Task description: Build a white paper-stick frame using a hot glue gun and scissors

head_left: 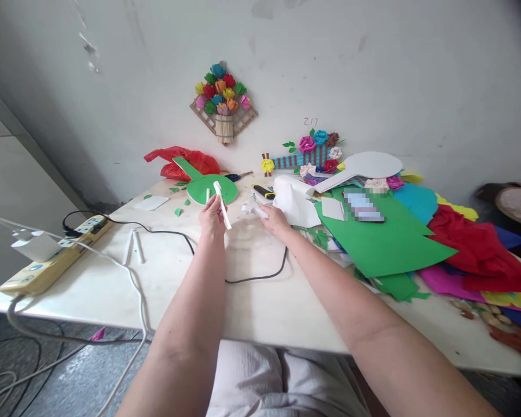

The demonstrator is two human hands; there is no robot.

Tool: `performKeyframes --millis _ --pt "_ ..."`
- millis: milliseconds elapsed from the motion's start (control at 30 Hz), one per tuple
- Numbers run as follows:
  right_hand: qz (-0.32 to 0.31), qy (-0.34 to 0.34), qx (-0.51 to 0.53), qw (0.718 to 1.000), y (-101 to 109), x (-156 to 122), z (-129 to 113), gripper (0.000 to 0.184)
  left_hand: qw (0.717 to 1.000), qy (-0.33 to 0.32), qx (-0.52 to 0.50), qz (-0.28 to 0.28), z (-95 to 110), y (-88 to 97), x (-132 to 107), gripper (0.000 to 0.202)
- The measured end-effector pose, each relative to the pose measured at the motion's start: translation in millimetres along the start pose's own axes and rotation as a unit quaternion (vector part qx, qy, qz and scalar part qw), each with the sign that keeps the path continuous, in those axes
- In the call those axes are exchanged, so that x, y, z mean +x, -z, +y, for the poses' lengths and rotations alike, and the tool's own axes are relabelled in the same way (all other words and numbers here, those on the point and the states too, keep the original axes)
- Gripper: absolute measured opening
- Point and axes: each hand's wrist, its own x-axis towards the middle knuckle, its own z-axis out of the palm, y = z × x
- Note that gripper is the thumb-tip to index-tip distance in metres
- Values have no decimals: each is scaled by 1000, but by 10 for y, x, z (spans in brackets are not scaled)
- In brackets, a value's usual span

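My left hand (212,217) pinches a white paper strip (223,207), held up at an angle in front of a green fan-shaped cutout (191,188). A second short white piece shows beside the fingers; I cannot tell whether it is also held. My right hand (276,222) is closed around a white hot glue gun (252,207), its nozzle pointing left toward the strip. From the gun a black cord (256,279) loops across the table. Just behind the right hand lie a black-and-yellow utility knife (263,191) and a curled white sheet (296,202).
On the left sit a yellow power strip (39,275) and two white strips (134,248). Scissors (238,176) and a red plastic bag (195,163) lie behind. Green sheets (382,249), a phone (364,206), a white fan-shaped cutout (375,165) and coloured paper crowd the right.
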Motion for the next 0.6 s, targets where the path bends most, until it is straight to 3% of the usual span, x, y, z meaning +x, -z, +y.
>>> performKeyframes --millis 233,367,600 --pt "-66 9 -161 985 -32 135 -179 45 1000 -4 9 3 -41 -31 8 22" --pt "-58 25 -169 984 -110 223 -200 41 1000 -8 15 -16 -76 -40 -7 26" --pt "-71 -14 -190 979 -192 313 -277 39 999 -1 41 -24 -90 -96 -85 32"
